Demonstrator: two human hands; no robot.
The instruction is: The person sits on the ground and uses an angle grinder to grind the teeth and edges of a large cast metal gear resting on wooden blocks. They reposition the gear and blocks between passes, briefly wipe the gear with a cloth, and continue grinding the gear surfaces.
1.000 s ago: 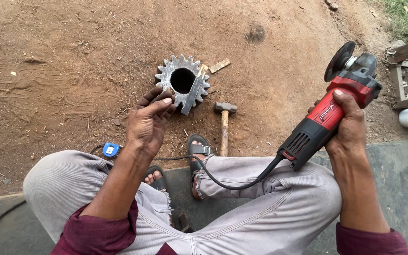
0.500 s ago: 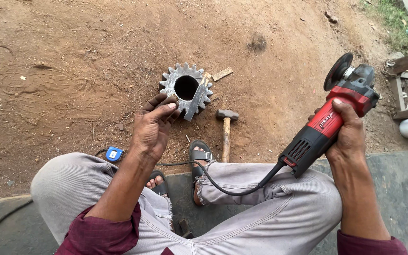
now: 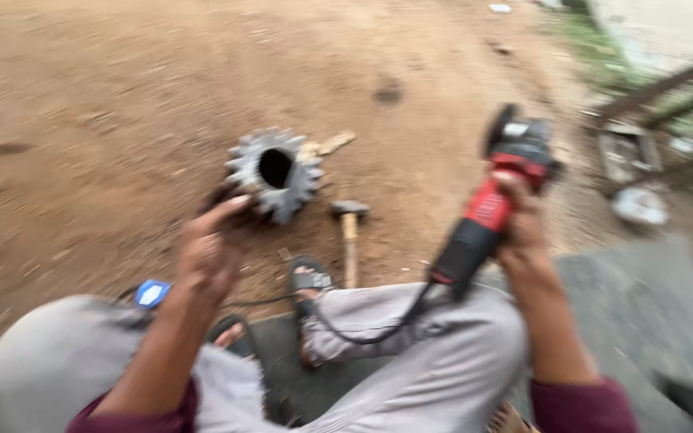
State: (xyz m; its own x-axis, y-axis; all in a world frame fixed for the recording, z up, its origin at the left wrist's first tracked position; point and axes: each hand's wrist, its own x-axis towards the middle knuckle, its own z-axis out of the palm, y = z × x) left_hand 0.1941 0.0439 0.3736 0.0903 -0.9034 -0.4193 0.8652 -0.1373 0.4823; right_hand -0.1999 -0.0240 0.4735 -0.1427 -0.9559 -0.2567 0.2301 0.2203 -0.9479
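Though the whole view is smeared by motion blur, the widest thing in it is the bare brown dirt ground (image 3: 122, 72), which fills the upper and left part of the scene. Below it lie the person's bent legs in light grey trousers (image 3: 411, 345), with maroon sleeves at the bottom edge, and a grey concrete slab (image 3: 627, 297) runs along the lower right. At the far right some metal bars and pale scraps (image 3: 643, 152) lie on the ground, too blurred to tell apart.

The right hand (image 3: 523, 232) is wrapped closed around the body of a red and black angle grinder (image 3: 491, 200), held up off the ground with its disc end pointing away from the person; a black cord (image 3: 370, 333) trails from its rear across the lap.

A grey toothed gear (image 3: 276, 172) with a round centre hole rests on the dirt ahead of the knees. The left hand (image 3: 210, 248) reaches toward it with fingers loosely spread, the fingertips at the gear's near lower edge; it grips nothing, and whether it actually touches the teeth I cannot tell.

A small hammer (image 3: 350, 232) with a wooden handle lies just right of the gear, a sandalled foot (image 3: 308, 281) is near its handle, a wood chip (image 3: 332, 144) sits beside the gear's far side, and a small blue object (image 3: 152, 293) shows by the left knee.
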